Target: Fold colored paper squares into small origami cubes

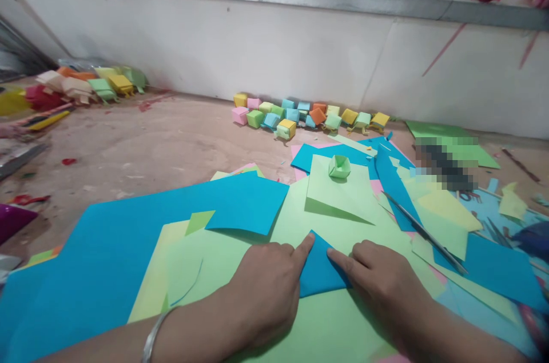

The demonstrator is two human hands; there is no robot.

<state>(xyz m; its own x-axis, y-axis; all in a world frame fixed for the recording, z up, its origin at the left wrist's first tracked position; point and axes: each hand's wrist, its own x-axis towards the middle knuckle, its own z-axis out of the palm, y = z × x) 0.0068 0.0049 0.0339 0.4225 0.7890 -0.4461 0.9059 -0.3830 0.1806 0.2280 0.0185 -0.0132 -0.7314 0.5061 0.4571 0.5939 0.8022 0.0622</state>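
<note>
A blue piece of paper point(322, 271), folded to a pointed top, lies on a large pale green sheet point(326, 328). My left hand point(268, 280) holds it down, with its index finger stretched along the left slope near the tip and the other fingers curled in. On the opposite slope, the index fingertip of my right hand point(377, 271) presses the edge, its remaining fingers closed. Both thumbs are hidden. Just beyond stands a small open green paper box point(339, 167) on a creased green square point(338, 197).
Blue sheets point(115, 231) spread to the left. A slim metal blade-like tool point(424, 231) and paper scraps lie right. Several coloured paper cubes point(291, 115) line the wall point(257, 54); more folded paper pieces point(77, 87) sit far left. Scissors point(467, 195) are partly visible.
</note>
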